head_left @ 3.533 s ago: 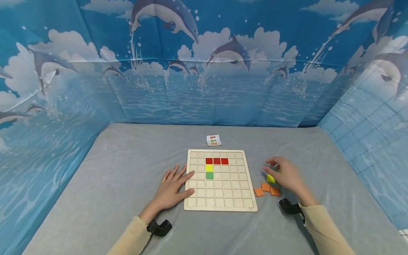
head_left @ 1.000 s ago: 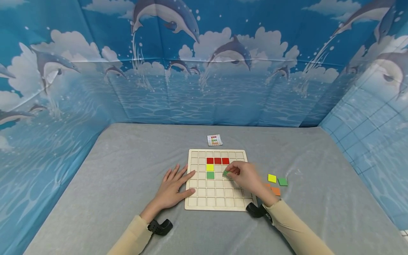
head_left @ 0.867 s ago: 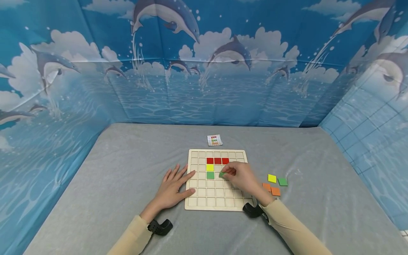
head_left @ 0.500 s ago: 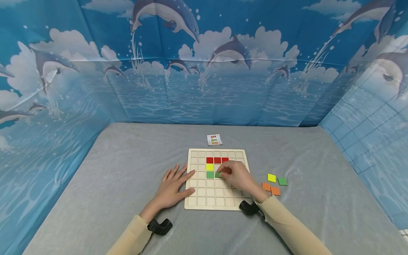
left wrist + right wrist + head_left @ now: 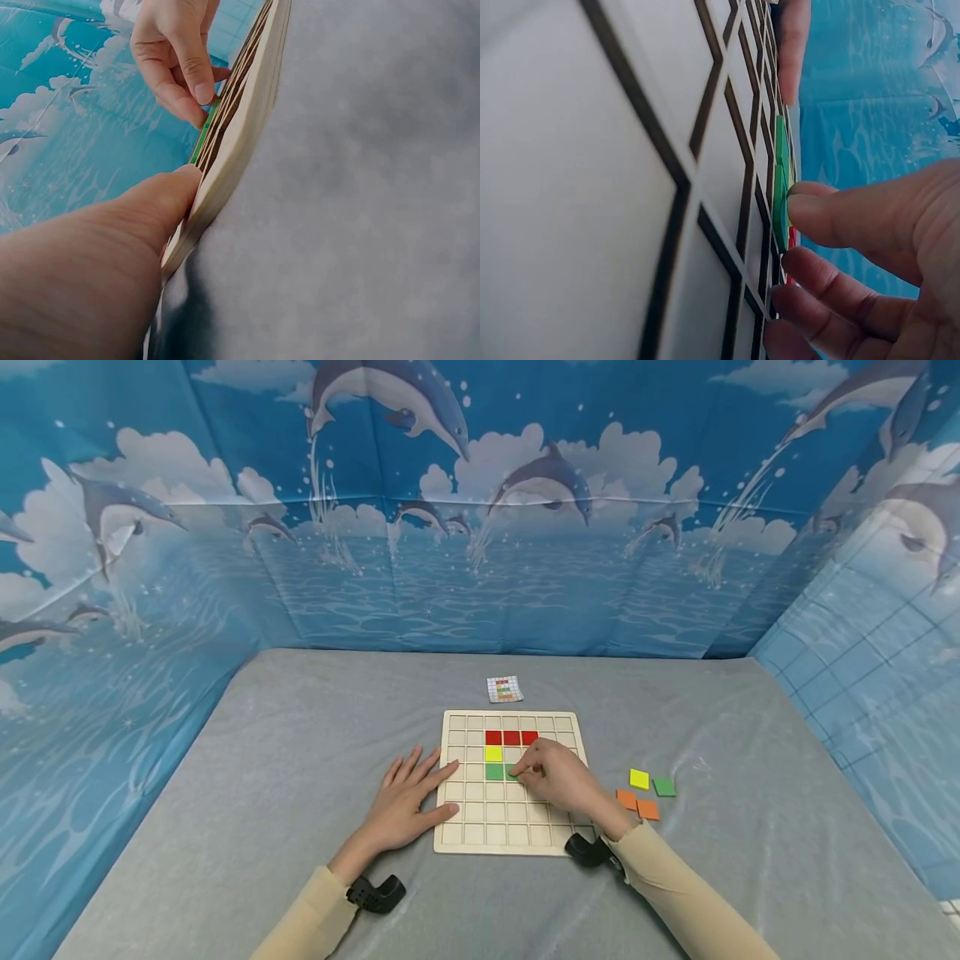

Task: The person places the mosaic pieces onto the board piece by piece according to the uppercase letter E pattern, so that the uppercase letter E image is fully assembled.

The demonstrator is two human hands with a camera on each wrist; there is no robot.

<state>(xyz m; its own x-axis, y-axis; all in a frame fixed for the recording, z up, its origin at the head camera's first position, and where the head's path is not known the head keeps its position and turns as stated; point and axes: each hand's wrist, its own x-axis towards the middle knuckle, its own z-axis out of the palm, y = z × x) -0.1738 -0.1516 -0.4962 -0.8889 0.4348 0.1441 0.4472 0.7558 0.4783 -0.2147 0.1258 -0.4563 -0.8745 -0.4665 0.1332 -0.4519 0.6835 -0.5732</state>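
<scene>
My left hand [image 5: 405, 806] lies with fingers spread on the left edge of a wooden grid board [image 5: 474, 835]; in the left wrist view its thumb [image 5: 161, 201] rests on that edge. My right hand [image 5: 558, 777] reaches over the board from the right, thumb and fingers at a green square tile [image 5: 512, 772], partly hidden by them. This tile is at the cell right of another green tile [image 5: 494, 772]. In the right wrist view the thumb [image 5: 817, 217] touches the held tile [image 5: 780, 206]. Above are a yellow tile [image 5: 492, 753] and a row of red tiles [image 5: 512, 737].
Right of the board lie a loose yellow tile [image 5: 639, 778], a green tile [image 5: 664, 787] and orange tiles [image 5: 648, 810]. A small card with a coloured grid pattern [image 5: 504, 689] lies behind the board. The grey cloth-covered table [image 5: 322, 718] meets a dolphin-print curtain [image 5: 480, 593].
My right hand has brought the green tile from the loose tiles leftward over the board, down to the cell beside the other green one. My left hand has stayed on the board's edge.
</scene>
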